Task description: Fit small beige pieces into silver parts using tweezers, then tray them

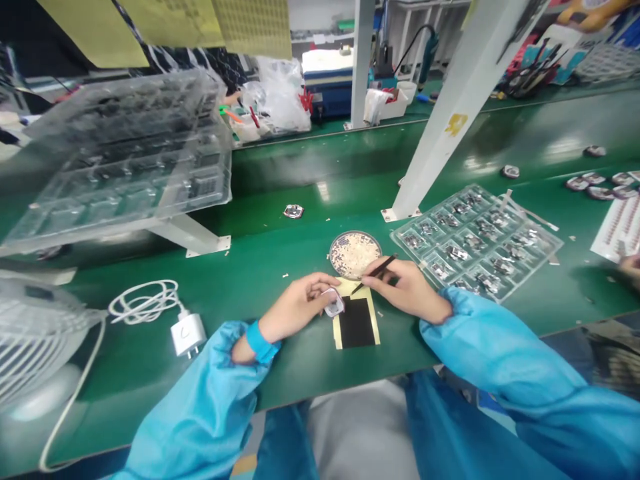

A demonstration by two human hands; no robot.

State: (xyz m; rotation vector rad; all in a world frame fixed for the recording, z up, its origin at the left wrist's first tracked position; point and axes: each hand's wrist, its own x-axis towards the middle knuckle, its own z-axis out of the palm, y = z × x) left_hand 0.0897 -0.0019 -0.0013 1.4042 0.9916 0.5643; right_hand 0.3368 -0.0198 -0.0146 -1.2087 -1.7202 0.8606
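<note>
Between the thumb and fingers of my left hand (pixel 301 304) is a small rounded device casing (pixel 334 303), pale inside with a dark rim. My right hand (pixel 403 285) grips dark tweezers (pixel 377 270), their tips pointing down and left over a yellow-backed sheet. On that sheet lies a black rectangle (pixel 357 323), just right of the casing. Directly beyond both hands sits a round dish (pixel 355 253) filled with tiny pale and dark bits. What the tweezer tips hold, if anything, is too small to make out.
A clear compartment tray (pixel 480 243) of small parts lies right, beside a white post (pixel 440 113). Stacked clear trays (pixel 135 153) stand left on a rack. Nearer are a white charger (pixel 188 333) and fan (pixel 45 340). Another casing (pixel 293 211) lies ahead. Someone's hand (pixel 631 265) shows far right.
</note>
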